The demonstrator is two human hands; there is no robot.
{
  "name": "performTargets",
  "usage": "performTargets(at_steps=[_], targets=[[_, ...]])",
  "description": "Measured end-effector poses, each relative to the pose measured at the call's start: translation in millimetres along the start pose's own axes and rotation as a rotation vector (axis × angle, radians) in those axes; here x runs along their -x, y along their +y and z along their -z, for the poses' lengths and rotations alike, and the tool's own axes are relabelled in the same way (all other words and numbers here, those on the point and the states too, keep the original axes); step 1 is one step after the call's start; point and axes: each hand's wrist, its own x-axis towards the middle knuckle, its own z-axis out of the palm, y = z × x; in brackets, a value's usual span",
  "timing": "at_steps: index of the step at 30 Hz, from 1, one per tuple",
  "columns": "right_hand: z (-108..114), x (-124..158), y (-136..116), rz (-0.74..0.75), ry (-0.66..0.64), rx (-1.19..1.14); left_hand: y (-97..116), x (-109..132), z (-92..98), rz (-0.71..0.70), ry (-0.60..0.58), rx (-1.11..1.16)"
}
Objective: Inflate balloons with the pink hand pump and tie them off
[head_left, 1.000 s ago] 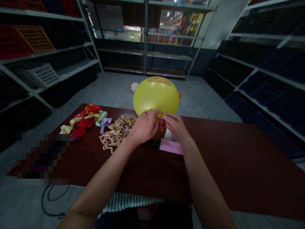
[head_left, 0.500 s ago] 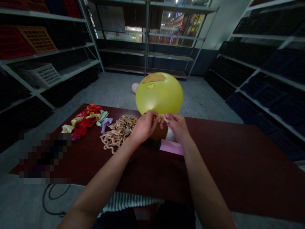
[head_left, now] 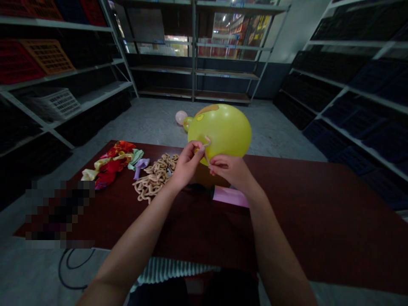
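A blown-up yellow balloon [head_left: 226, 129] with an orange print hovers above the dark red table [head_left: 318, 221], just beyond my hands. My left hand [head_left: 186, 163] pinches the balloon's neck together with the upper end of a thin beige strip [head_left: 207, 146]. My right hand [head_left: 228, 170] pinches the lower end of the same strip right beside it. Both hands are closed, fingertips nearly touching. Below them lies a pink hand pump [head_left: 228, 196] with a black tip.
A heap of beige strips [head_left: 154, 178] and a pile of limp coloured balloons [head_left: 111, 163] lie on the table's left. Two small balloons [head_left: 183, 119] rest on the grey floor beyond. Metal shelves with crates line the left, back and right. A black cable [head_left: 68, 270] lies lower left.
The balloon has shifted right and tilted, its print turning to the left. My hands rose slightly and the beige strip is now pulled upright between them.
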Motion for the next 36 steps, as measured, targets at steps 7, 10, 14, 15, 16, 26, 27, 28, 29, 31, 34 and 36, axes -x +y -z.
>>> performTargets(at_steps=[7,10,14,15,16,26,27,28,29,31,34,36], targets=[[-9,0,-11,-0.127,0.112,-0.474,1,5,0.0,0.111,-0.025,0.073],[-12,0,-10,-0.133,0.111,-0.466,1,4,1.0,0.087,-0.032,0.031],[-14,2,-12,-0.098,0.087,-0.304,3,2,3.4,0.044,-0.04,-0.048],[-14,3,-13,-0.095,0.086,-0.262,4,1,3.6,0.031,-0.048,-0.068],[-14,3,-14,-0.094,0.087,-0.222,6,1,3.6,0.019,-0.056,-0.086],[-36,1,-12,-0.053,0.242,-0.12,-1,3,-5.9,-0.008,-0.013,0.046],[-37,1,-12,-0.041,0.26,-0.105,-2,3,-6.4,-0.004,-0.013,0.06],[-37,1,-12,-0.029,0.28,-0.088,-3,3,-6.8,0.003,-0.013,0.071],[-37,1,-12,-0.019,0.298,-0.073,-3,3,-6.9,0.01,-0.01,0.082],[-37,1,-13,-0.012,0.314,-0.065,-2,3,-6.7,0.023,0.003,0.102],[-35,0,-12,-0.03,0.278,-0.07,1,3,-5.5,0.057,0.028,0.126],[-34,0,-11,-0.032,0.241,-0.042,3,3,-4.7,0.09,0.051,0.146]])
